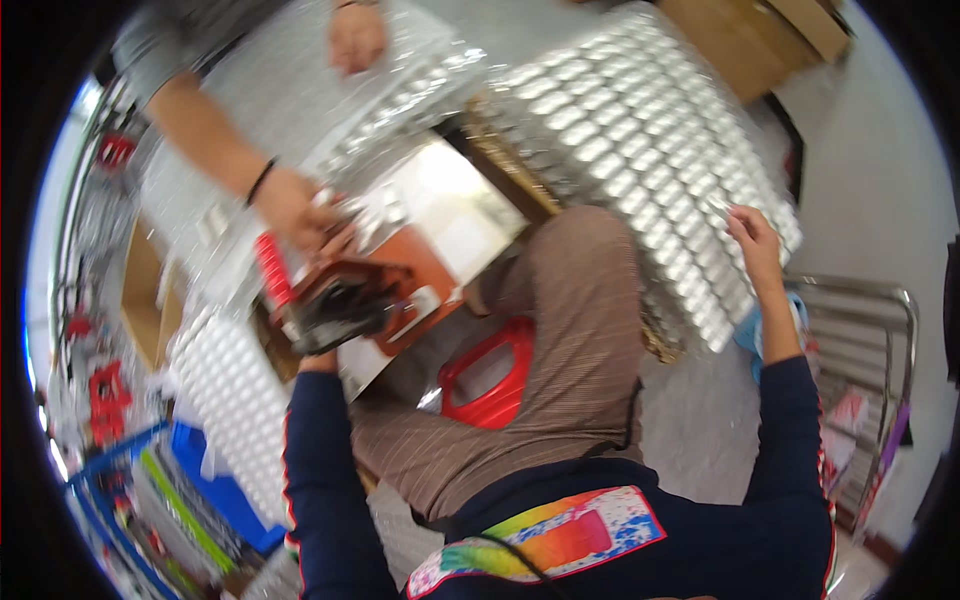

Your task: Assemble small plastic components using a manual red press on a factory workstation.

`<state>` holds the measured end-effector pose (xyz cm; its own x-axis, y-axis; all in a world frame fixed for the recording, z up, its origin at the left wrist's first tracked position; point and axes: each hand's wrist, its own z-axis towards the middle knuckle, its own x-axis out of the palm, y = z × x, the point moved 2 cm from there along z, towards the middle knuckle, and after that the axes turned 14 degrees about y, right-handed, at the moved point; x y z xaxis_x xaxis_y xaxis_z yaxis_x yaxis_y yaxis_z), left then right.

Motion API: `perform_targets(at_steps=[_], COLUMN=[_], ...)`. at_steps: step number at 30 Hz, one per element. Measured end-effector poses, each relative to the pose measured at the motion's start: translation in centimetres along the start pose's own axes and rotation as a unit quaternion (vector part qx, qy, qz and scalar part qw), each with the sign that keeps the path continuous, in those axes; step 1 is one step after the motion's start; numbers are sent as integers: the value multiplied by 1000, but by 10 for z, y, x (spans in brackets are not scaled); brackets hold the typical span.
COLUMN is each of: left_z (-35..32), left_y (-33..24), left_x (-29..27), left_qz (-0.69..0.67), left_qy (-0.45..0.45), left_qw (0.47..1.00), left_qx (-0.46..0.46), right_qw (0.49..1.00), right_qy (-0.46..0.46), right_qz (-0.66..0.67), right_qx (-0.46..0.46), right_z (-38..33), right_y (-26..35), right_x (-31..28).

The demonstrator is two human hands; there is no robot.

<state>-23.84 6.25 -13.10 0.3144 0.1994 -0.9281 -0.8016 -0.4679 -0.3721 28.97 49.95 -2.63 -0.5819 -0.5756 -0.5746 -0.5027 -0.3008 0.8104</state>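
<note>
The right hand [757,240] is pinching a small pale piece [722,208] between thumb and fingertips, hovering above the silvery bubbled sheet [640,150] to the right of the white panel [455,205]. The left hand [318,362] is showing only a sliver near the wrist, below and left of the panel; the dark device [345,312] is covering the rest, so I cannot tell whether its fingers are spread or closing on anything. This device is blurring, with a red cylinder [272,268] standing at its left side, and is lying left of and nearer the wearer than the panel, over a reddish-brown surface [415,255] that is adjoining the panel.

A co-worker's hand [300,212], wearing a black band, is hanging just beyond the device, left of the panel, beside some blurred whitish pieces; whether it is gripping one, I cannot tell. The co-worker's other hand [357,42] is showing beyond the panel, above clear plastic wrap [270,110]. A red plastic ring [490,375] is sitting on the near side of the panel, between the wearer's legs. A second bubbled sheet [228,390] is lying left of the panel, nearer the wearer.
</note>
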Motion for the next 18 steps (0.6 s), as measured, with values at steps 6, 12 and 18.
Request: perform_targets(at_steps=[6, 12, 18], left_z=[-41, -60, -89], left_y=[46, 58, 51], left_x=[1, 8, 13], left_qz=[9, -49, 8], left_qy=[52, -32, -91], left_qw=[996, 992, 985], left_qx=[-71, -114, -144], right_qw=[982, 941, 892], right_qy=[-116, -108, 23], right_qz=[-138, -319, -449], right_qx=[54, 23, 39], right_z=[-28, -8, 47], right_y=[-51, -75, -53], right_x=[-100, -183, -171])
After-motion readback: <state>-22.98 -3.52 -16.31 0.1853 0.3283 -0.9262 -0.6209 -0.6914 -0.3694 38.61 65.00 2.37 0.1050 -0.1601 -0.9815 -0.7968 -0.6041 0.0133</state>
